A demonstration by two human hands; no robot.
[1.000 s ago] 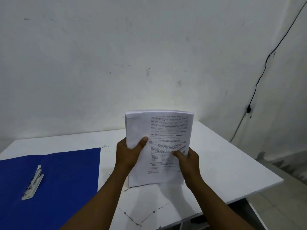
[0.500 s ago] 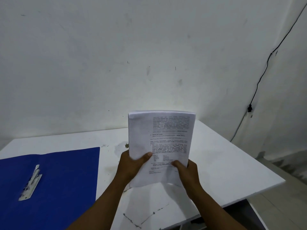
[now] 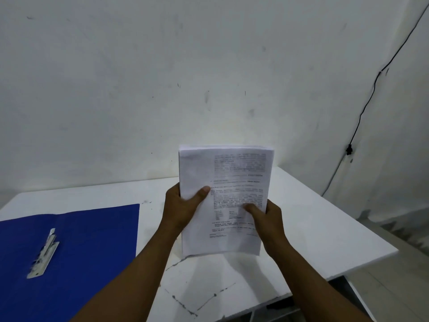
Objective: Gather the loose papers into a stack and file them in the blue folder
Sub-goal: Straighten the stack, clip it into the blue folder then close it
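A thick stack of white printed papers stands upright on its lower edge on the white table, facing me. My left hand grips its left side, thumb across the front page. My right hand holds the right side lower down, thumb on the print. The blue folder lies open flat at the left of the table, apart from the stack, with a metal clip fastener on its inside.
A white wall rises right behind the table. A black cable runs down the wall at the right. The table's front and right edges are near, and its surface shows cracks in front of the stack.
The stack dropped slightly and rose again, with my hands sliding down and back up its sides. The folder has not moved.
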